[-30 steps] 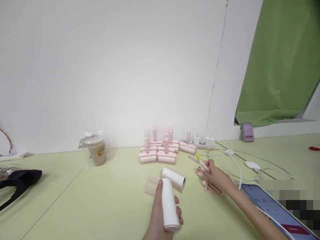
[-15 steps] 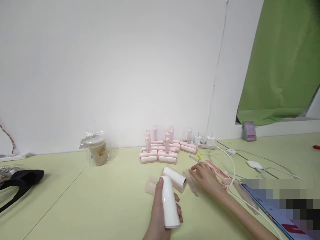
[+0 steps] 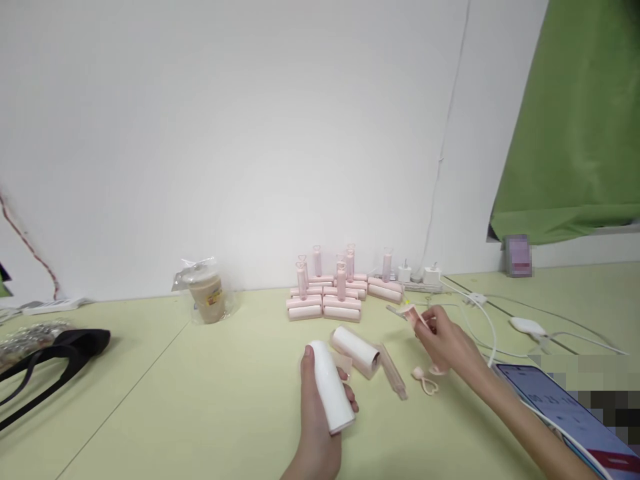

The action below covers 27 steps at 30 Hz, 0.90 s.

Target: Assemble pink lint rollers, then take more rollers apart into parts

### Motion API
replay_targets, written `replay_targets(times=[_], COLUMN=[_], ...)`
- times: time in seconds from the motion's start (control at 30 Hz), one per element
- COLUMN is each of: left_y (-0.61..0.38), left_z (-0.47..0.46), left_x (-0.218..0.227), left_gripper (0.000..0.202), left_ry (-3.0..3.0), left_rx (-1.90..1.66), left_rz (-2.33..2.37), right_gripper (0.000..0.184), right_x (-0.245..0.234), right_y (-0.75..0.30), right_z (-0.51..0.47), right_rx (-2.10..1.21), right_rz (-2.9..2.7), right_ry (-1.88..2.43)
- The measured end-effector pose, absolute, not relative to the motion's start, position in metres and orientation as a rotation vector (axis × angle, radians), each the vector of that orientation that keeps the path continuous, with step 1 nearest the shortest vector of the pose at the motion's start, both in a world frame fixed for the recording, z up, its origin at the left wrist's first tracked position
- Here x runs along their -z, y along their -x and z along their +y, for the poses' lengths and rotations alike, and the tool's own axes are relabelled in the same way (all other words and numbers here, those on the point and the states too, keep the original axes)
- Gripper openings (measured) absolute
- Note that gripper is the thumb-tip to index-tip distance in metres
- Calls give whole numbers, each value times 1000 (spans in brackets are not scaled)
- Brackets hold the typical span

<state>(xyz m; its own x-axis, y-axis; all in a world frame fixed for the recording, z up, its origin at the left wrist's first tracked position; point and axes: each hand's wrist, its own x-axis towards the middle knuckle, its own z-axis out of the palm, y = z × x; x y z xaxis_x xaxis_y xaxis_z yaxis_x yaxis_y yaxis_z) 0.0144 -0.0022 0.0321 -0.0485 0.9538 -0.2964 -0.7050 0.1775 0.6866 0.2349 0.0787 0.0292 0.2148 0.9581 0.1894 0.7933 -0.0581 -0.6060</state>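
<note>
Head view: the left hand [image 3: 313, 408] is wrapped around a white lint-roller refill [image 3: 331, 390]. Just beyond its fingers lies a second white roll [image 3: 354, 345]. Between the hands, the translucent handle tube [image 3: 393, 372], under the right hand half a second ago, now lies released. Left of and nearer than the right hand [image 3: 443, 337] sits a heart-loop cap [image 3: 418, 374]. That hand now pinches a pink holder [image 3: 414, 315], so both are occupied while the handle parts lie loose.

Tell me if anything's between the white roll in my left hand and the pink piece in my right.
Yes: another white roll and a translucent tube lie on the table between the held roll and the pink piece.
</note>
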Motion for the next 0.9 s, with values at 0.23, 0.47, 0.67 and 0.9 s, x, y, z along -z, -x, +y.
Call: replay_targets(times=[0.23, 0.47, 0.67, 0.9], left_y=[-15, -23, -26, -27], left_z=[-3, -10, -15, -16], left_x=[-31, -26, -21, -12], left_gripper=[47, 55, 59, 59], left_ry=[-354, -319, -350, -463], left_rx=[-1458, -1292, -1158, -1224], left_rz=[854, 835, 771, 692], right_gripper=[55, 37, 30, 29], right_x=[-31, -26, -19, -17], right_y=[-169, -123, -122, -125], right_z=[24, -14, -12, -13], right_rx=[-1163, -1160, -999, -1093], right_rz=[-1675, -1445, -1597, -1554], right_ry=[1318, 1121, 1180, 1198])
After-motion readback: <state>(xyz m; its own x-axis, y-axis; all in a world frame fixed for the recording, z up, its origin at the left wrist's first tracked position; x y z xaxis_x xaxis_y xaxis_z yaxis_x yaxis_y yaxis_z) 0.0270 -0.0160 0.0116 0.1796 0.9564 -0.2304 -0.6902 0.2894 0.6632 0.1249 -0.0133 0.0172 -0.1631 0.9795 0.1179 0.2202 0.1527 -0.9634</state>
